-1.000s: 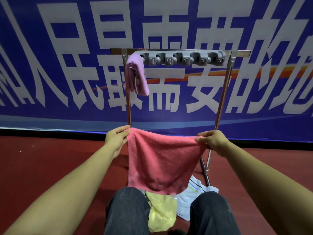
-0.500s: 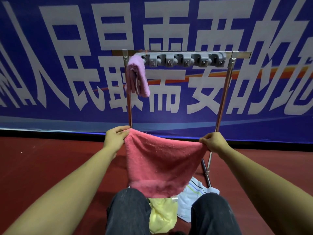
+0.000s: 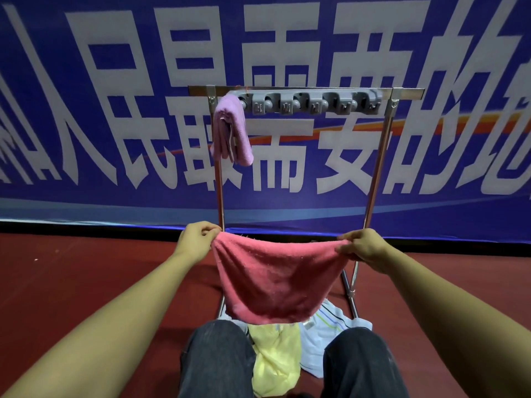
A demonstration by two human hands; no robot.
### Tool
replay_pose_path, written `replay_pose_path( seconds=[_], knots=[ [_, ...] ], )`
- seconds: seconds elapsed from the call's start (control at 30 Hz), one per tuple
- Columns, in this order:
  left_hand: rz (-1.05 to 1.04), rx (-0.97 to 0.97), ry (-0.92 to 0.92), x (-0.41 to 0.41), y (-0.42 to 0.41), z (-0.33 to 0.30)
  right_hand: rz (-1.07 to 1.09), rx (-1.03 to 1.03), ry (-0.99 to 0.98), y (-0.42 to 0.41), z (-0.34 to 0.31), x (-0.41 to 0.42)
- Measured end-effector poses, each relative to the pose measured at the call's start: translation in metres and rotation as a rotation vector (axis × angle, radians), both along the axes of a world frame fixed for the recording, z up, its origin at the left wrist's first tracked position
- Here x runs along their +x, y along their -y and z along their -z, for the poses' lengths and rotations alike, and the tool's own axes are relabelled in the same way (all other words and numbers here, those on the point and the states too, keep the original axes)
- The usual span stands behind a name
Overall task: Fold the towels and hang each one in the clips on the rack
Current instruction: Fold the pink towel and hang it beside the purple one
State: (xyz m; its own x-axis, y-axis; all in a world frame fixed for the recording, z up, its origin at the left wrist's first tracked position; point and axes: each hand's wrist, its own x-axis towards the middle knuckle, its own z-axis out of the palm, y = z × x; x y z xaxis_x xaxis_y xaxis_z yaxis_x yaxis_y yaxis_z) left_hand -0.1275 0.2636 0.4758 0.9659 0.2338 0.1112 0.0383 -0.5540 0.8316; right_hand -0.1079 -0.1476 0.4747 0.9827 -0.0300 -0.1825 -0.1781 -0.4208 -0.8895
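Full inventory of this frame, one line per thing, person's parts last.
red towel: 1, red-pink, held up between both hands, sagging in the middle
folded towel: 1, lilac, hanging at the clip strip's left end
yellow towel: 1, pale yellow, floor, between the knees
striped towel: 1, white, floor, by the rack's right leg
clip strip: 1, grey, on the rack's top bar
rack: 1, metal
banner: 1, blue, behind
left hand: grips towel's left corner
right hand: grips right corner
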Motion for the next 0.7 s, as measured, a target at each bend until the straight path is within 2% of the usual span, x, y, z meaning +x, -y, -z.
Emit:
replay_pose_path(
  seconds=[0.1,0.2,0.27,0.37,0.47,0.63,0.7],
  knots=[
    [0.012,0.048,0.005,0.0,-0.001,0.001,-0.017,-0.231,0.058,0.003,0.004,0.003],
    [0.03,0.174,-0.004,-0.003,-0.003,0.001,-0.04,-0.418,0.101,0.002,0.002,0.001],
    [0.036,0.285,0.002,-0.006,-0.001,-0.001,-0.02,-0.391,0.119,0.001,0.001,0.0],
    [0.032,0.301,0.001,-0.007,-0.001,0.0,0.023,-0.284,0.153,0.0,0.003,-0.001],
    [0.021,0.195,-0.036,-0.006,-0.003,0.003,0.083,-0.195,0.174,0.001,0.002,-0.002],
    [0.014,-0.229,-0.038,-0.008,0.01,-0.003,0.047,-0.158,0.125,0.005,-0.003,-0.003],
    [0.043,-0.265,-0.049,-0.009,0.009,-0.002,-0.007,-0.151,0.088,0.007,-0.006,-0.005]
  ],
)
